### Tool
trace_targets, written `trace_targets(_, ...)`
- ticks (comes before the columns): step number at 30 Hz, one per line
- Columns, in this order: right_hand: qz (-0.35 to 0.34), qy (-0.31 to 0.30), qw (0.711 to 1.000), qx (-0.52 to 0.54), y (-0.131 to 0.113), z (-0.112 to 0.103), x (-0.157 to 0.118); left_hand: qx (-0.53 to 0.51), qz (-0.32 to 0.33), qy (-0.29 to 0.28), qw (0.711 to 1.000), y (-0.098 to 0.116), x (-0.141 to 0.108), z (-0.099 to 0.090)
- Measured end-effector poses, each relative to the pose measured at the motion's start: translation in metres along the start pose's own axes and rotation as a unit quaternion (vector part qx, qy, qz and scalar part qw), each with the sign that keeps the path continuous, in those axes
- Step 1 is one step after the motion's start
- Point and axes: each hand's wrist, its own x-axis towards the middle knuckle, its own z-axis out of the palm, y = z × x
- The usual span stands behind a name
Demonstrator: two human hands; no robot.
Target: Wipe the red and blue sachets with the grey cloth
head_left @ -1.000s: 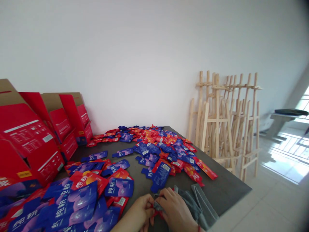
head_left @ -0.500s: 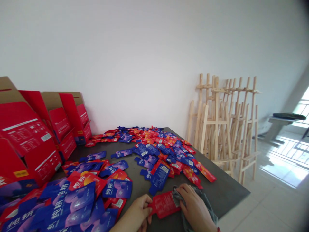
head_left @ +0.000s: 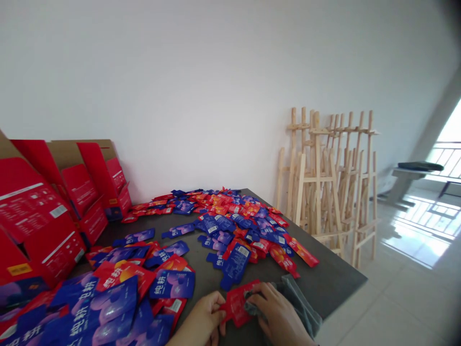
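Observation:
My left hand [head_left: 202, 318] pinches the narrow end of a red foil sachet [head_left: 236, 302] at the near edge of the table. My right hand [head_left: 277, 311] holds a wad of grey cloth [head_left: 300, 302] against the sachet's other end, hiding part of it. Just beyond my hands lies a blue sachet [head_left: 233, 265] with a printed label. Loose red and blue sachets [head_left: 230, 226] cover much of the dark table top [head_left: 324, 283], and a denser layer [head_left: 101, 307] lies to the left of my left hand.
Open red cardboard boxes [head_left: 39, 221] stand along the table's left side against the white wall. Several wooden easels [head_left: 327, 187] lean beyond the table's right edge. The tiled floor lies to the right, with a bench [head_left: 410, 175] near a railed window.
The red sachet has turned more upright between my hands, and the cloth has shifted onto its far end. My view has drifted slightly to the left.

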Motion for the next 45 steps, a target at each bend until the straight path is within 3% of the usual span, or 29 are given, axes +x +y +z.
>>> trace_targets(4,0.067,0.033,0.997,-0.021,0.019,-0.011,0.002,0.03,0.008,0.03,0.999,0.002,-0.001,0.001)
trace_targets(8,0.104,0.059,0.992,-0.036,0.037,-0.023,0.006,0.165,0.118,0.117,0.972,0.012,-0.013,-0.007)
trace_targets(12,0.114,0.093,0.988,-0.036,0.039,-0.033,0.009,0.404,0.246,0.179,0.863,0.02,-0.026,-0.012)
trace_targets(16,0.063,0.078,0.995,-0.02,0.012,-0.033,0.012,0.581,0.304,0.136,0.743,0.019,-0.028,-0.007)
trace_targets(20,-0.017,0.005,0.999,-0.029,-0.019,-0.015,0.019,0.646,0.325,0.086,0.685,0.013,-0.023,-0.002)
trace_targets(23,-0.044,-0.038,0.997,-0.059,-0.027,-0.001,0.027,0.655,0.337,0.083,0.671,0.007,-0.019,-0.003)
trace_targets(26,-0.013,-0.032,0.996,-0.083,-0.022,0.005,0.033,0.655,0.336,0.092,0.67,0.005,-0.019,-0.005)
trace_targets(37,0.085,0.026,0.989,-0.121,0.016,-0.017,0.028,0.647,0.353,0.098,0.668,0.006,-0.021,-0.005)
trace_targets(41,0.047,0.021,0.995,-0.082,0.005,-0.017,0.02,0.643,0.347,0.102,0.676,0.004,-0.019,-0.004)
trace_targets(45,-0.054,-0.044,0.996,-0.053,-0.013,-0.007,0.008,0.638,0.341,0.105,0.682,0.003,-0.018,-0.005)
